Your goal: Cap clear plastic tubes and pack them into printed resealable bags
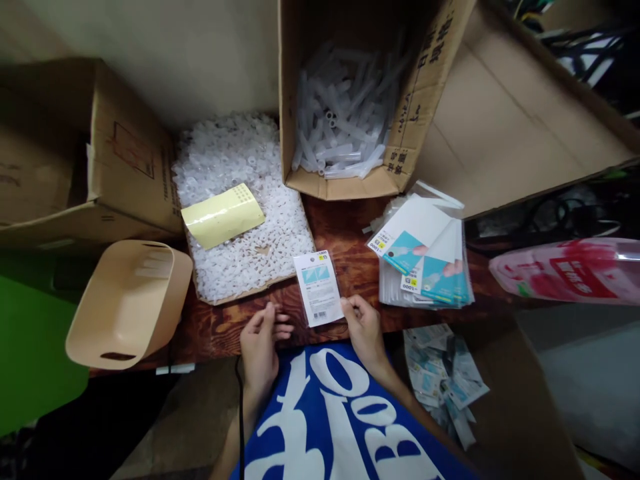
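Note:
A small printed packet (319, 290) lies near the table's front edge, its text side and barcode facing up. My right hand (364, 331) pinches the packet's lower right corner between thumb and fingers. To the left of the packet, my left hand (261, 341) is held over the table edge with its fingers apart and nothing in it. A yellow sticker sheet (223, 215) rests on a tray of small white pieces (250, 270). On the right sits a stack of packets with blue and white cards (447, 273).
Behind stands a cardboard box of clear tubes (345, 120). At the left are a beige basket (125, 307) and another cardboard box (130, 153). A pink plastic package (570, 272) lies at the right edge. Loose packets (443, 373) lie in a box below the table.

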Action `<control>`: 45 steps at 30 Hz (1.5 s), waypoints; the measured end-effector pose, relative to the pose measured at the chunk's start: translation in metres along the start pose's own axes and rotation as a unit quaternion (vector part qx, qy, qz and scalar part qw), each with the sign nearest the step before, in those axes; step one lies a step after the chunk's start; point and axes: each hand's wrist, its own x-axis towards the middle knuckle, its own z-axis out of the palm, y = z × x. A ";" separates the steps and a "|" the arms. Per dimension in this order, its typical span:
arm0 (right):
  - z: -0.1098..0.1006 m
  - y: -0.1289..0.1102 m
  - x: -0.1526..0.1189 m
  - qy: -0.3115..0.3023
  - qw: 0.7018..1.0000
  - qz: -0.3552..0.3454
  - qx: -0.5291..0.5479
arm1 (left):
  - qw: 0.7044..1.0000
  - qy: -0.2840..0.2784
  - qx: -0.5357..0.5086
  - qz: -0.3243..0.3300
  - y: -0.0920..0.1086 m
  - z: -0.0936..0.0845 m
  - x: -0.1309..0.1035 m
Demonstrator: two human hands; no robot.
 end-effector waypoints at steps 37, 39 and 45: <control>-0.005 -0.045 0.034 -0.258 0.892 0.059 0.365 | 0.970 -0.236 -0.012 0.054 0.043 0.020 -0.005; -0.006 -0.047 0.033 -0.261 0.886 0.065 0.377 | 0.970 -0.235 -0.023 0.055 0.044 0.022 -0.005; -0.010 -0.048 0.036 -0.290 0.884 0.072 0.359 | 0.975 -0.212 -0.037 0.059 0.045 0.027 -0.001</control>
